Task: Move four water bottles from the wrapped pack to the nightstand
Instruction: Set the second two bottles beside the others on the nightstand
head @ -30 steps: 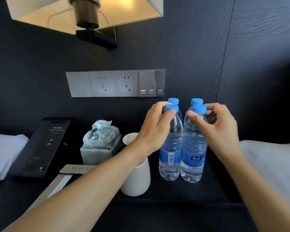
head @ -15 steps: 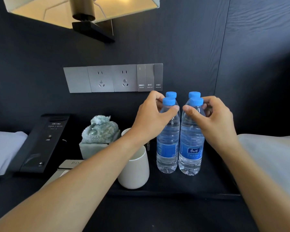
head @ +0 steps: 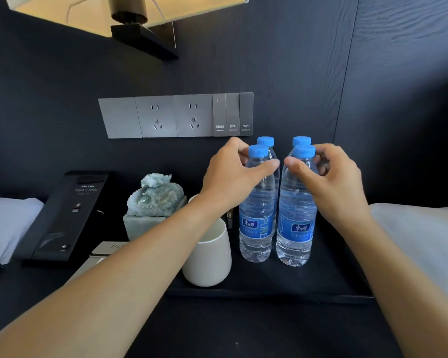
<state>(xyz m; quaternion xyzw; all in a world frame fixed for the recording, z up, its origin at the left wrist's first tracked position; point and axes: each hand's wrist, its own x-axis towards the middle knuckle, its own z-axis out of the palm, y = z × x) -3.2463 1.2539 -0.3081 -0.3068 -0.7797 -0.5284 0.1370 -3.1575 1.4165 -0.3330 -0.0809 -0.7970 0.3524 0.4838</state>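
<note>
Clear water bottles with blue caps and blue labels stand upright on the dark nightstand [head: 329,282]. The front left bottle [head: 256,223] has my left hand [head: 233,177] curled around its neck, thumb across the front. My right hand [head: 331,177] grips the neck of the front right bottle [head: 295,228] the same way. Two more bottles stand right behind them; only the back left cap [head: 265,141] and back right cap [head: 301,140] show clearly. The wrapped pack is out of view.
A white cup [head: 210,262] stands just left of the bottles under my left forearm. Further left sit a pale green stone ornament [head: 155,200] and a black phone console [head: 62,215]. Wall sockets [head: 176,116] and a lamp [head: 130,14] hang above. White bedding [head: 419,236] borders both sides.
The two front bottles stand slightly further apart now, with my hands still on their necks. My view has shifted a little.
</note>
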